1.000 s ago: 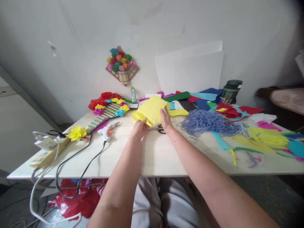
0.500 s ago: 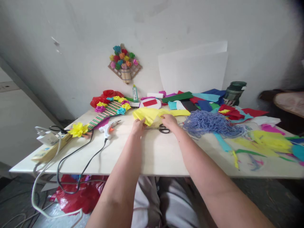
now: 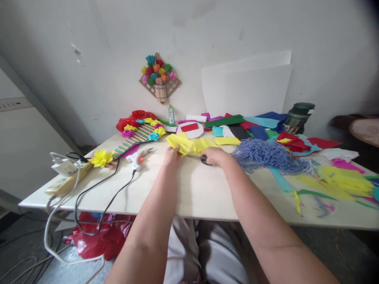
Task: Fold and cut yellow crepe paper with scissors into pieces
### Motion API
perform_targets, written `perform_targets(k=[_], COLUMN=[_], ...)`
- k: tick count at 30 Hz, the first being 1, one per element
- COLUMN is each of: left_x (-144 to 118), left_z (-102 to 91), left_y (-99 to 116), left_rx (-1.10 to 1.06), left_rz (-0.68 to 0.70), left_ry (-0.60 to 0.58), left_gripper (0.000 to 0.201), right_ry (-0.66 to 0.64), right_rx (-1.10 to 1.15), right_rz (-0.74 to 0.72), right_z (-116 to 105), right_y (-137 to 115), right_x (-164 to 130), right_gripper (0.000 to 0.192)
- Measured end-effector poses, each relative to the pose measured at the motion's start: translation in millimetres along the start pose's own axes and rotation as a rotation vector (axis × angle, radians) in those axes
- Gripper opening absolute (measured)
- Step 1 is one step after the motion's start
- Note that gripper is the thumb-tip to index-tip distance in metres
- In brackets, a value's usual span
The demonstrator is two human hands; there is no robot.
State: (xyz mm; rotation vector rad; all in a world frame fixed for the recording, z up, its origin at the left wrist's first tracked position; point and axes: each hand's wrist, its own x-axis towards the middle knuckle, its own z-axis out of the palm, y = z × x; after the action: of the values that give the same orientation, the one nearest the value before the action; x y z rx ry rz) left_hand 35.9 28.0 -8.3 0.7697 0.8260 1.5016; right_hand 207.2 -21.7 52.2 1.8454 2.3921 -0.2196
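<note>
The left hand (image 3: 171,154) pinches the yellow paper (image 3: 189,144); the right hand (image 3: 214,156) covers the scissors (image 3: 204,160) beside it, grip unclear. Keeping the paper flat would help

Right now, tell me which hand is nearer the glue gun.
Left. The left hand grips the yellow paper just right of the glue gun; the right hand lies farther right, over the scissors.

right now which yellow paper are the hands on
The crumpled yellow paper at mid-table, between left hand and right hand; the flat yellow sheet behind lies untouched.
</note>
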Motion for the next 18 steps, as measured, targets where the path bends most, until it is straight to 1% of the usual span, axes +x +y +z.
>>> perform_targets(k=[4,7,10,13,16,18], left_x=[2.0,4.2,6.5,7.9,8.1,8.0], left_z=[-3.0,-6.7,-10.7,-13.5,-14.5,-14.6], left_y=[1.3,2.1,2.8,3.6,4.3,4.7], left_rx=[-0.029,-0.059,-0.074,-0.078,-0.083,-0.086], left_rz=[-0.001,0.009,0.039,0.04,0.046,0.053], left_ry=[0.02,0.005,-0.013,0.0,-0.01,-0.016], left_gripper=[0.012,0.015,0.015,0.013,0.013,0.012], right_ry=[0.001,-0.03,-0.084,-0.146,-0.136,-0.105], right_rx=[0.055,0.153,0.374,0.634,0.782,0.823], right_rz=[0.017,0.009,0.0,0.024,-0.035,-0.092], right_z=[-1.7,0.5,3.9,6.9,10.2,12.8], right_y=[6.4,15.1,21.8,27.6,35.3,41.2], right_x=[-2.0,-1.0,-1.9,-3.4,-1.4,1.2], right_gripper=[0.048,0.039,0.029,0.024,0.022,0.023])
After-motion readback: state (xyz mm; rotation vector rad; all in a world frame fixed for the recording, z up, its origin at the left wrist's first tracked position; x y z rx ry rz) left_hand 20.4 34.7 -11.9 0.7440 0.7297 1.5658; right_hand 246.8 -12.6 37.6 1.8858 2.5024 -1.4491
